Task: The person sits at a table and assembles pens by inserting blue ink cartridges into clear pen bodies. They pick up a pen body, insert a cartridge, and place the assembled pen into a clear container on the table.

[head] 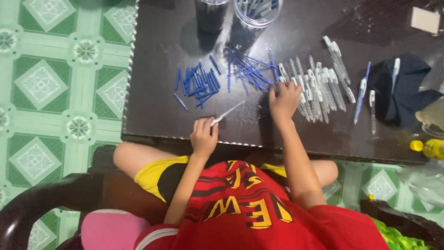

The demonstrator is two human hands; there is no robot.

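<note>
Holding a clear pen barrel (227,113), left hand (204,136).

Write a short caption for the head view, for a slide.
Left hand holds a clear pen barrel; right hand reaches among pen parts on a dark table.

I think I am at home, sitting at a low dark worktop (157,41) on a green patterned tile floor (55,92). Piles of pen parts (249,69) cover it, so it is home piecework, probably.
</note>
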